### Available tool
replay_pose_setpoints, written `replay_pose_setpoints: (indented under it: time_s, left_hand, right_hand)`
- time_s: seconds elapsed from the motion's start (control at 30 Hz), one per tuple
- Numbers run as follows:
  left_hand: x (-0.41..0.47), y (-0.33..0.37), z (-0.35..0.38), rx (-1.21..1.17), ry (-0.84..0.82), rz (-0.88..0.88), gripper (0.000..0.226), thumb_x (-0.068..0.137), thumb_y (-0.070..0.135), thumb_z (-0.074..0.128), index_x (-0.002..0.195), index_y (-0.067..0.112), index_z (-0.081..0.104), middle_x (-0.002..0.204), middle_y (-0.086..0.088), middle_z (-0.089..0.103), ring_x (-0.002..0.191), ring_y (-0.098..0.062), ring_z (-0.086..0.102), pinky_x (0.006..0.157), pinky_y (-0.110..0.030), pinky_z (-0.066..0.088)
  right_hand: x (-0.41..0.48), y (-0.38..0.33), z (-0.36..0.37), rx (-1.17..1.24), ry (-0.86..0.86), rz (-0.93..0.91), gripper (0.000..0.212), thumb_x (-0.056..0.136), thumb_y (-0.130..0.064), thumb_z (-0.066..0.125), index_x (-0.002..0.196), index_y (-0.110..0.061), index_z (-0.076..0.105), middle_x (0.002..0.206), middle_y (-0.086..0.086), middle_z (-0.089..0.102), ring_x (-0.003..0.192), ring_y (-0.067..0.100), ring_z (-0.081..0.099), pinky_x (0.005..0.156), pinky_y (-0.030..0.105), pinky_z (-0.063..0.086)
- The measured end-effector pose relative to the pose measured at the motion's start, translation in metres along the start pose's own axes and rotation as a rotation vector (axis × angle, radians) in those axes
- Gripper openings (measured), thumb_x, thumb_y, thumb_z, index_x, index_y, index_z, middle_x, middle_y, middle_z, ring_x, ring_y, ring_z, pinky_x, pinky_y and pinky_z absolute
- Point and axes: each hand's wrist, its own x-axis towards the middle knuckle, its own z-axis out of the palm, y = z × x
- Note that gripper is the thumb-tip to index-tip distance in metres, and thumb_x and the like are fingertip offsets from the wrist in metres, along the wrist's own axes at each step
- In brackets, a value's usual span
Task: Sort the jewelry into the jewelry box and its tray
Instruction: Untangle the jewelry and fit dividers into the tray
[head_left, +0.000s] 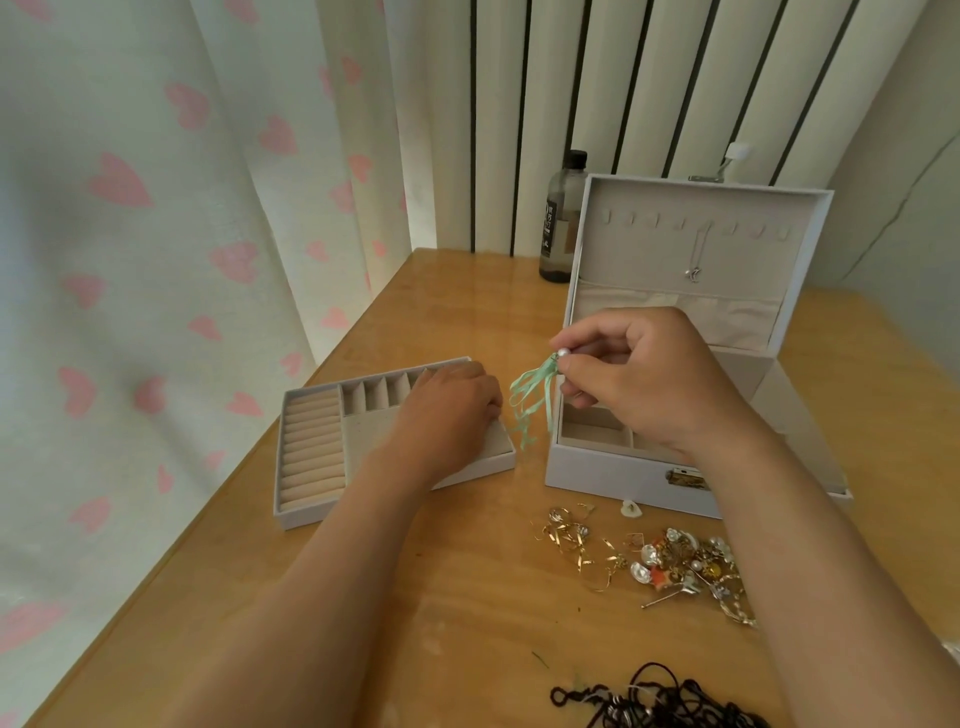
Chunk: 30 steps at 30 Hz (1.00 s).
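Earring (535, 400) between right-hand fingers (566, 364)

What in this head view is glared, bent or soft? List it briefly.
Head view: glare sheens the far end of the wooden table; wide-angle distortion bows the heart-print curtain and leans the wall slats; the necklace hung in the jewelry box lid is small and soft; the right hand pinching the green ribbon earring is fairly sharp, as is the left hand on the tray.

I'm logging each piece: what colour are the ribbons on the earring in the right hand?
Pale mint green ribbons, under a white pearl bead, in the head view.
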Motion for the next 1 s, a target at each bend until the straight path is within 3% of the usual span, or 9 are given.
replay_pose_setpoints:
  time_s: [0.1,0.27,0.33,0.57,0.7,0.8,0.87,1.0]
  left_hand:
    - [0.002,0.0,-0.02,-0.091,0.069,-0.036,0.013,0.098,0.013,0.052,0.097,0.014,0.065,0.104,0.0,0.058,0.096,-0.022,0.055,0.084,-0.035,0.045]
    - [-0.007,-0.014,-0.073,-0.32,0.204,-0.107,0.012,0.101,0.012,0.052,0.096,0.019,0.061,0.114,0.008,0.06,0.103,-0.005,0.053,0.083,-0.006,0.037]
    - [-0.012,-0.022,-0.086,-0.384,0.209,-0.144,0.014,0.102,0.014,0.052,0.095,0.024,0.059,0.117,0.013,0.06,0.105,-0.001,0.054,0.086,-0.004,0.036]
    - [-0.022,-0.029,-0.109,-0.593,0.252,-0.255,0.007,0.096,0.017,0.061,0.094,0.016,0.067,0.115,0.007,0.068,0.105,-0.011,0.063,0.094,-0.027,0.051]
    - [-0.03,-0.038,-0.119,-0.66,0.413,-0.351,0.014,0.091,0.029,0.069,0.089,0.014,0.067,0.092,0.007,0.07,0.087,-0.009,0.067,0.077,-0.025,0.053]
    - [-0.036,-0.05,-0.125,-0.753,0.456,-0.407,0.007,0.086,0.016,0.071,0.087,0.014,0.064,0.085,-0.002,0.07,0.079,-0.023,0.069,0.066,-0.037,0.057]
    - [-0.04,-0.057,-0.127,-0.831,0.469,-0.426,0.009,0.082,0.005,0.066,0.084,0.013,0.064,0.08,-0.002,0.067,0.078,-0.031,0.068,0.07,-0.046,0.059]
    - [-0.048,-0.07,-0.131,-1.042,0.5,-0.453,0.018,0.066,0.0,0.056,0.076,0.011,0.065,0.074,-0.006,0.062,0.068,-0.027,0.062,0.068,-0.037,0.054]
  right_hand:
    - [0.001,0.0,-0.001,0.003,0.014,0.012,0.015,0.09,-0.004,0.066,0.099,-0.014,0.075,0.082,0.004,0.074,0.071,0.018,0.074,0.069,0.039,0.063]
    - [-0.001,-0.003,0.006,0.043,0.016,0.039,0.016,0.09,-0.002,0.066,0.096,-0.014,0.075,0.08,0.005,0.074,0.07,0.017,0.073,0.069,0.037,0.063]
    - [-0.002,-0.006,0.013,0.051,-0.005,0.045,0.016,0.09,-0.003,0.066,0.096,-0.014,0.074,0.081,0.005,0.073,0.07,0.018,0.073,0.068,0.036,0.063]
    - [0.024,-0.024,0.047,-0.094,-0.122,0.011,0.015,0.091,-0.006,0.066,0.099,-0.014,0.074,0.082,0.003,0.073,0.069,0.016,0.073,0.068,0.039,0.063]
    - [0.037,-0.036,0.067,-0.076,-0.147,0.004,0.015,0.091,-0.006,0.065,0.1,-0.014,0.073,0.081,0.004,0.074,0.07,0.015,0.074,0.07,0.038,0.063]
    - [0.046,-0.047,0.079,-0.032,-0.152,-0.006,0.013,0.092,-0.006,0.064,0.101,-0.011,0.073,0.084,0.006,0.073,0.071,0.015,0.074,0.069,0.035,0.063]
    - [0.052,-0.052,0.085,-0.023,-0.154,-0.015,0.013,0.092,-0.006,0.065,0.1,-0.011,0.073,0.084,0.007,0.073,0.072,0.016,0.074,0.07,0.035,0.063]
    - [0.063,-0.057,0.098,-0.007,-0.154,-0.011,0.012,0.091,-0.005,0.065,0.1,-0.009,0.072,0.084,0.009,0.073,0.072,0.017,0.074,0.068,0.037,0.063]
